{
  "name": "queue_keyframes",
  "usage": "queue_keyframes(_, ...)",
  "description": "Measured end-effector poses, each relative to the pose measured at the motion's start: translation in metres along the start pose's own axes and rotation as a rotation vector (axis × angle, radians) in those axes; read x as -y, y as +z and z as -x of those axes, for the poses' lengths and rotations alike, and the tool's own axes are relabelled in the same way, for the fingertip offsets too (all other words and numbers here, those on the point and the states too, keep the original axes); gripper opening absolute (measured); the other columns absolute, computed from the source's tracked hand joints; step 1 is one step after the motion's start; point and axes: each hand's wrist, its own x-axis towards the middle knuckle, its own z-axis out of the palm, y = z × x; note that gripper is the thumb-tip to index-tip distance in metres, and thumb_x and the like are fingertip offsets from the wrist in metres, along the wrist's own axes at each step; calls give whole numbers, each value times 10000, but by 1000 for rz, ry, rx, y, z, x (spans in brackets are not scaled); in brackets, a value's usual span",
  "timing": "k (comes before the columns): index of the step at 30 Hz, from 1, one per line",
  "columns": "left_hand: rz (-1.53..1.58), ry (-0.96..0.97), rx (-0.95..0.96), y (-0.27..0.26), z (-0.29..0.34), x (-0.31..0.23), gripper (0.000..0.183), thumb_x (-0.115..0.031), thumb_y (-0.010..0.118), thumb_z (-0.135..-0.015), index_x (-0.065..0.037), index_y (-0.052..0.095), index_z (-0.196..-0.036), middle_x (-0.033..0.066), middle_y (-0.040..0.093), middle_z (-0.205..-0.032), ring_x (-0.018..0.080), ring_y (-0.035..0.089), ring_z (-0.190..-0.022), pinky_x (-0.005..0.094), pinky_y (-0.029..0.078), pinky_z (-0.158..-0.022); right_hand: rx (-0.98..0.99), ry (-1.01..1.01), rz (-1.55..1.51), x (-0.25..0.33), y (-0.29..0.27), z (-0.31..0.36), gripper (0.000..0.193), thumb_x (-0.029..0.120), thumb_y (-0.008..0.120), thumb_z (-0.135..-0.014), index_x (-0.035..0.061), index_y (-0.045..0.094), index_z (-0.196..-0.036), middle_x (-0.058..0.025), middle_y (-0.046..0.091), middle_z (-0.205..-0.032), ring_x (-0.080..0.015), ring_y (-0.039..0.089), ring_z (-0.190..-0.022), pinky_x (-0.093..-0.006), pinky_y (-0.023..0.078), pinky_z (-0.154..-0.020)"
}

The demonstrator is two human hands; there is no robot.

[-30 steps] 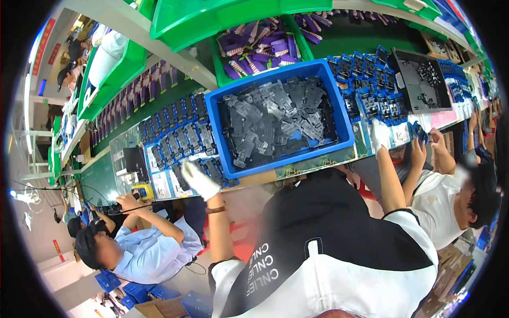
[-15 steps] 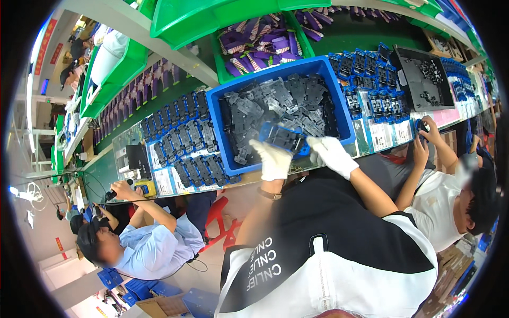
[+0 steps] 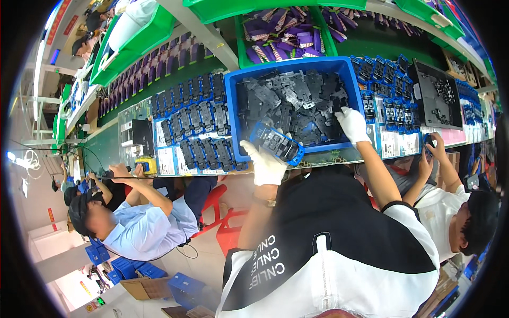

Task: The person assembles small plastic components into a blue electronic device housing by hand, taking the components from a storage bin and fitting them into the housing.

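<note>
My left hand [image 3: 266,165], in a white glove, grips a blue toy car body with a black base [image 3: 278,144], underside up, over the near edge of a blue bin [image 3: 231,114]. Black plastic car bases [image 3: 289,90], overlapping at many angles, fill the bin. Gloved as well, my right hand [image 3: 353,126] is over the bin's right side, close to the pile. Its fingers are a little bent and apart, and nothing shows in them. Rows of blue-and-black car bodies [image 3: 196,119] lie left of the bin, with more car bodies [image 3: 397,114] to its right.
Behind the bin is a green bin [image 3: 244,45] of purple parts, near a grey shelf post [image 3: 212,45]. A black tray [image 3: 453,124] of small black parts lies farther right. Co-workers sit on both sides, one in a light blue shirt [image 3: 154,233]. A red stool [image 3: 229,233] stands below.
My right hand has left the car body and moved right, to the bin's right side. My left hand keeps hold of the car body, now tilted differently. The whole view has shifted.
</note>
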Motion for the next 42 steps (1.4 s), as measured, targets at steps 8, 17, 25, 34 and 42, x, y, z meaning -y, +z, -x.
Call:
queue_keyframes(8, -54, -312, 188, 44, 38, -5, 880, -829, 429, -741, -191, 458, -1346, 139, 526, -1276, 358, 554, -1060, 642, 424, -902, 177, 60, -1487, 97, -106, 25, 303, -69, 668, -670, 7, 572, -947, -31, 541, -967, -165, 569, -855, -236, 490, -732)
queue_keyframes(17, -239, -395, 417, 75, 58, -6, 956, -792, 493, -695, -101, 408, -1350, 104, 621, -1021, 285, 629, -985, 552, 548, -802, 263, -604, -930, 97, -113, 33, 120, 114, 725, -734, 88, 707, -849, -62, 554, -1050, -233, 569, -986, -325, 440, -855)
queue_keyframes(25, -193, -239, 174, 66, 50, -1, 908, -788, 479, -715, -112, 465, -1321, 94, 617, -1088, 277, 634, -963, 520, 554, -809, -35, -700, 10, 131, -154, 44, 564, 201, 770, -658, 111, 572, -1179, -99, 585, -1149, -285, 579, -1043, -380, 489, -833)
queue_keyframes(34, -103, -103, 68, 75, 46, 4, 856, -796, 387, -798, -112, 488, -1302, 113, 583, -1145, 319, 561, -1051, 480, 473, -923, -152, -459, -154, 125, -121, 46, 583, 141, 758, -704, 74, 563, -1250, -153, 589, -1138, -330, 589, -992, -384, 485, -845)
queue_keyframes(42, -184, 152, 187, 64, 41, 24, 801, -782, 378, -812, -202, 444, -1360, 83, 525, -1304, 261, 482, -1215, 440, 363, -1060, -206, -587, -319, 169, -125, 80, 599, 116, 783, -647, 72, 590, -1212, -158, 600, -1126, -333, 589, -992, -407, 481, -856)
